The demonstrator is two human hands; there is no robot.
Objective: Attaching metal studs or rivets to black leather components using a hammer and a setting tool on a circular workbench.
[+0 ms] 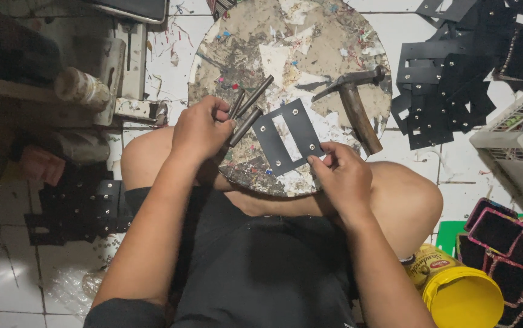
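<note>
I sit on the floor with a round, scarred work block [334, 36] between my knees. My left hand [201, 129] is closed around several dark metal punch rods [253, 97] that fan out over the block. My right hand [341, 176] pinches the near corner of a flat black rectangular piece [301, 124] with a long slot in its middle and small rivets at its edges; it lies on the block. A hammer [354, 103] with a wooden handle rests on the block just right of the piece, untouched.
A heap of similar black cut pieces [456, 79] lies on the tiled floor at upper right, beside a white plastic basket [519, 143]. More black pieces [79, 209] sit at left. A yellow tub [456, 291] and pink-edged black boxes [510, 255] stand at lower right.
</note>
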